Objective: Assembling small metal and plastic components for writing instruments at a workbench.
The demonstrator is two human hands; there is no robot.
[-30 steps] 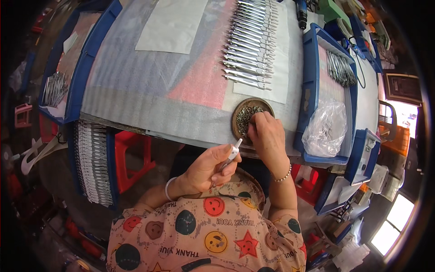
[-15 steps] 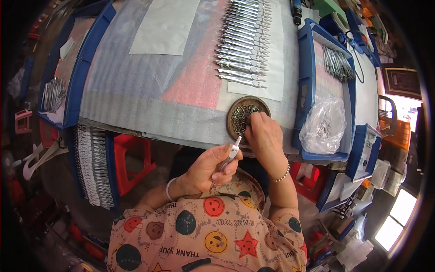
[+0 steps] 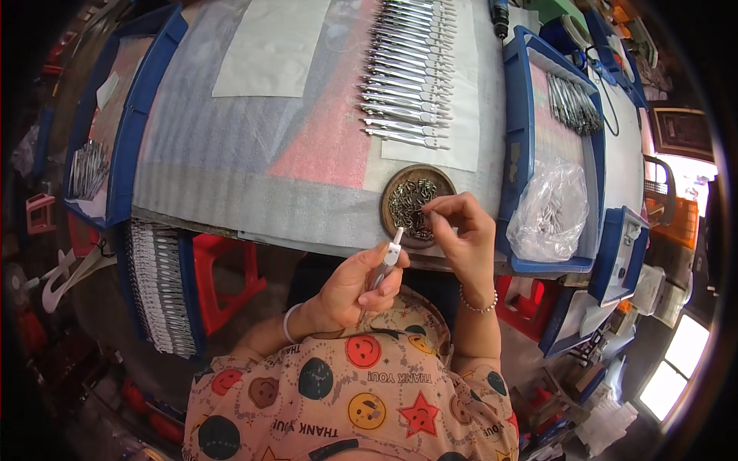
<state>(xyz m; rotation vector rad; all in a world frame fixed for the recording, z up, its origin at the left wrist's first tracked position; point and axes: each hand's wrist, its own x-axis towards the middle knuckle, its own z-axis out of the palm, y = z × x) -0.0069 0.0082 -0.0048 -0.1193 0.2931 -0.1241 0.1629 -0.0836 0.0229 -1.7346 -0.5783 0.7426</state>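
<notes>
My left hand (image 3: 355, 286) is closed around a slender silvery metal tool (image 3: 382, 266) with a pale, narrow tip pointing up toward a bowl. Its lower part is partly hidden by my fingers. The round brown bowl (image 3: 390, 181) near the table's front edge holds many small shiny metal pins or screws (image 3: 415, 197). Over the bowl's right side, my right hand (image 3: 463, 230) has thumb and forefinger pinched together. Whatever lies between those fingertips is too small to make out. Beyond the bowl, similar silvery tools (image 3: 407, 87) lie side by side in a long row on white sheeting.
A blue tray (image 3: 520, 154) at right holds thin metal parts (image 3: 573, 107) and a clear plastic bag (image 3: 550, 219). Another blue tray (image 3: 142, 107) stands at left. Below the table edge are a bin of stacked metal parts (image 3: 160, 288) and red stools (image 3: 223, 280).
My right hand has drawn back from among the small metal pieces, its pinched fingertips now showing at the bowl's right side. My left hand still holds the tool in nearly the same place.
</notes>
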